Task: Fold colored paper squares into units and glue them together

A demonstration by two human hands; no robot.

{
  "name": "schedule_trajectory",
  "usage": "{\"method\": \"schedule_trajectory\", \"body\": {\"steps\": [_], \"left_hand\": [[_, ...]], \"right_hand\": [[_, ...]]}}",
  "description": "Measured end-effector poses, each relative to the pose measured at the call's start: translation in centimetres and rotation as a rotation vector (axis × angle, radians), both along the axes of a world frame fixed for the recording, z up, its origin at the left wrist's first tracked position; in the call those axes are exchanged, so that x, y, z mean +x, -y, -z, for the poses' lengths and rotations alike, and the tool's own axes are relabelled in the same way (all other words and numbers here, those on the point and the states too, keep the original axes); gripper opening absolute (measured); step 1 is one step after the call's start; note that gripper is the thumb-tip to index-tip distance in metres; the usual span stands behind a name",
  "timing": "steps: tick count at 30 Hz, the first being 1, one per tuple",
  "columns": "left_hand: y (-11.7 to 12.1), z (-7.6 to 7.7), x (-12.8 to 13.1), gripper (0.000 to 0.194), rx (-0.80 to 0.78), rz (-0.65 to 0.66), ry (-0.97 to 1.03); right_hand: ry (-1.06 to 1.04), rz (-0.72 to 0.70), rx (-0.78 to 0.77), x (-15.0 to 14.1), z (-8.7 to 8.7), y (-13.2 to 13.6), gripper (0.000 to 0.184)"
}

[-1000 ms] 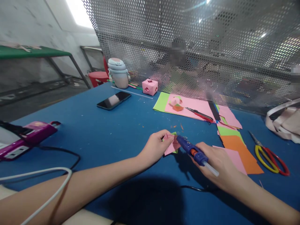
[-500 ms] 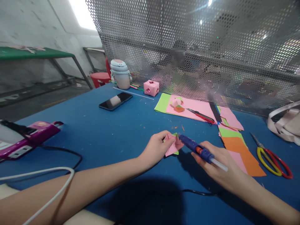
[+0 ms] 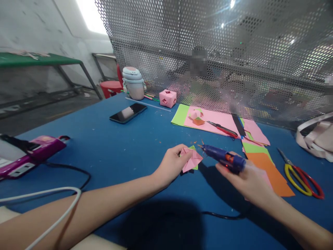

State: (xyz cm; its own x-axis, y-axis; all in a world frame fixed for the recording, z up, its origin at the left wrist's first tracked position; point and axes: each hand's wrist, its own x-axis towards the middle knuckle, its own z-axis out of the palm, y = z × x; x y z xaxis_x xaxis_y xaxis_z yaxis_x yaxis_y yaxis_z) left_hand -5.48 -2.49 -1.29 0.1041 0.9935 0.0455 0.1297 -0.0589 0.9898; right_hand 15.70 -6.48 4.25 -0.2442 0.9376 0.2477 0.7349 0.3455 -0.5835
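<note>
Head view, glue gun (image 3: 221,155), gap, paper (image 3: 194,161) edge

Beyond our blue surface (image 3: 104,142) we see a perforated metal screen (image 3: 166,38), a scuffed pale wall (image 3: 31,24), bright light (image 3: 91,15) at the upper left, a green-topped table (image 3: 57,59), a red stool (image 3: 110,86) and grey floor (image 3: 47,107).

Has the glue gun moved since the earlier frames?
Yes, the glue gun has shifted right: its back end is nearer the orange sheet, its nozzle farther from the folded pink paper.
</note>
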Motion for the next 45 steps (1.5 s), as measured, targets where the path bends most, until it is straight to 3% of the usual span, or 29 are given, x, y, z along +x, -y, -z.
{"method": "schedule_trajectory", "body": {"steps": [4,8,12,15,19,21,23,27,31,37,45], "left_hand": [[0.0,-0.4,0.1,0.018,-0.09,-0.013,0.114],[0.1,-0.8,0.2,0.017,-0.115,-0.011,0.135],[0.4,-1.0,0.2,0.017,-0.104,-0.01,0.103],[0.5,-1.1,0.1,0.017,-0.106,0.018,0.105],[0.8,-1.2,0.1,0.017,-0.111,0.029,0.134],[1.1,-1.4,0.2,0.018,-0.119,0.037,0.139],[1.5,-1.7,0.5,0.018,-0.107,0.049,0.129],[2.5,-2.2,1.1,0.017,-0.076,0.061,0.086],[3.1,-1.7,1.7,0.02,-0.111,0.103,0.082],[3.1,-1.2,2.0,0.019,-0.118,0.117,0.054],[3.0,-1.9,1.8,0.016,-0.105,0.095,0.089]], "right_hand": [[-0.077,0.133,-0.043,0.6,0.5,-2.4,0.036],[-0.123,0.123,0.085,0.8,3.1,-5.7,0.035],[0.053,0.118,0.036,1.1,5.0,-7.2,0.041],[0.292,0.119,0.06,2.6,3.4,-6.2,0.043],[0.56,0.083,-0.062,4.4,-1.4,-2.8,0.048],[0.444,-0.012,-0.137,3.6,-3.1,-1.0,0.042],[0.2,-0.068,-0.157,1.6,-3.2,0.1,0.031],[-0.228,-0.085,-0.197,-2.6,-0.2,0.1,0.02],[-0.487,-0.077,-0.294,-3.6,3.1,-0.7,0.017],[-0.562,0.013,-0.306,-3.4,4.1,-0.7,0.018],[-0.566,-0.002,-0.291,-3.4,4.3,-0.4,0.016]]}}
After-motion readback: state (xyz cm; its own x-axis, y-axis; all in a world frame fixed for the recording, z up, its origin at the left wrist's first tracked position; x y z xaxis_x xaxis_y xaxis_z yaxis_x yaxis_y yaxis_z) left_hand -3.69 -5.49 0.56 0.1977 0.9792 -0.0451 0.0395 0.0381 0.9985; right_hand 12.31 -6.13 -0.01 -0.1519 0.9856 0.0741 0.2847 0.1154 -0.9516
